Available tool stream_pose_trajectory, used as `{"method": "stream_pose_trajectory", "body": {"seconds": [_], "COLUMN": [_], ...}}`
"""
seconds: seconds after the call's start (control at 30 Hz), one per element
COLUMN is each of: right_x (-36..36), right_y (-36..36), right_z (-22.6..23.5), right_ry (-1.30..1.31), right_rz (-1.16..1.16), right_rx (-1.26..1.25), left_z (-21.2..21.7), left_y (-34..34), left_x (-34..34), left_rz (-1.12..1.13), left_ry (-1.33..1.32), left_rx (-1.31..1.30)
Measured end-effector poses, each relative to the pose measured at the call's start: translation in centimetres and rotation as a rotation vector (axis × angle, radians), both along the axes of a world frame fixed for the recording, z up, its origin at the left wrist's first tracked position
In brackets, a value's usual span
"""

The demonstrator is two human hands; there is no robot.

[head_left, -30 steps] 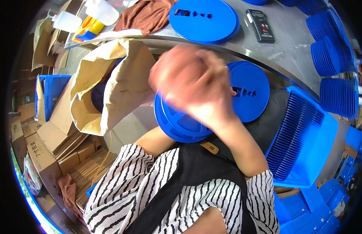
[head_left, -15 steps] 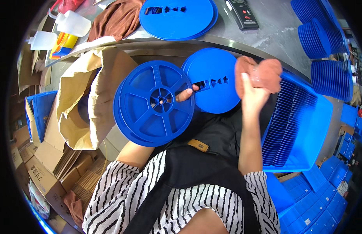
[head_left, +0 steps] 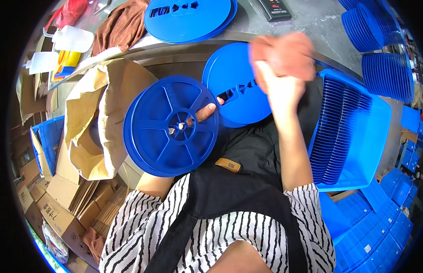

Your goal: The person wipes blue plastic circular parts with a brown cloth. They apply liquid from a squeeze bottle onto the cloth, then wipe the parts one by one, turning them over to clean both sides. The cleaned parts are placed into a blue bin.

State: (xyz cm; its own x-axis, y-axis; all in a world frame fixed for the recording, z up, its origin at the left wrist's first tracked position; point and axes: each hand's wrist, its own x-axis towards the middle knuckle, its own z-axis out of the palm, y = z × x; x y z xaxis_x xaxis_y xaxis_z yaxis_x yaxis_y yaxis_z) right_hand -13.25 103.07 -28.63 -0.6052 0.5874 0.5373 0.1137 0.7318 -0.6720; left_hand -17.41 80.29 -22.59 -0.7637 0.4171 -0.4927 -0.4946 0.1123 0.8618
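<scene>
My left hand (head_left: pixel 205 112) is closed on a blue plastic reel (head_left: pixel 152 132) with a spoked face, tilted in front of me. Its thumb lies across the spoked face, and small parts of the fingers show through the hub. Behind it, to the right, is another blue reel (head_left: pixel 239 75) with a plain face; a fingertip shows at its slot, but whether the hand also grips this one I cannot tell. My right hand (head_left: pixel 284 93), blurred, holds a bunched reddish-brown cloth (head_left: pixel 286 52) by the upper right edge of the plain-faced reel, perhaps touching it.
Blue reels (head_left: pixel 188 22) lie on the metal table (head_left: pixel 311 32) ahead, near a black handheld meter (head_left: pixel 275 9) and a brown cloth (head_left: pixel 119 27). More reels (head_left: pixel 387 75) stand at right. A blue bin (head_left: pixel 368 136) holds a row of reels; a paper bag (head_left: pixel 125 91) stands left.
My right hand and the cloth have moved up and a little left, over the plain-faced reel's edge. The spoked reel sits slightly lower and further left in view.
</scene>
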Motion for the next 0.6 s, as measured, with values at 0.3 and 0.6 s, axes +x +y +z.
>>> {"method": "stream_pose_trajectory", "body": {"seconds": [0.3, 0.6], "right_x": [4.0, 5.3], "right_y": [-5.3, 1.5], "right_z": [1.4, -2.5], "right_ry": [-0.075, 0.211], "right_rz": [0.697, -0.038], "right_rx": [0.280, -0.888], "left_z": [-2.6, -4.0], "left_y": [-0.8, 0.3], "left_x": [-1.3, -0.8], "left_rz": [0.031, 0.046], "left_ry": [-0.108, -0.129], "left_rx": [0.075, 0.140]}}
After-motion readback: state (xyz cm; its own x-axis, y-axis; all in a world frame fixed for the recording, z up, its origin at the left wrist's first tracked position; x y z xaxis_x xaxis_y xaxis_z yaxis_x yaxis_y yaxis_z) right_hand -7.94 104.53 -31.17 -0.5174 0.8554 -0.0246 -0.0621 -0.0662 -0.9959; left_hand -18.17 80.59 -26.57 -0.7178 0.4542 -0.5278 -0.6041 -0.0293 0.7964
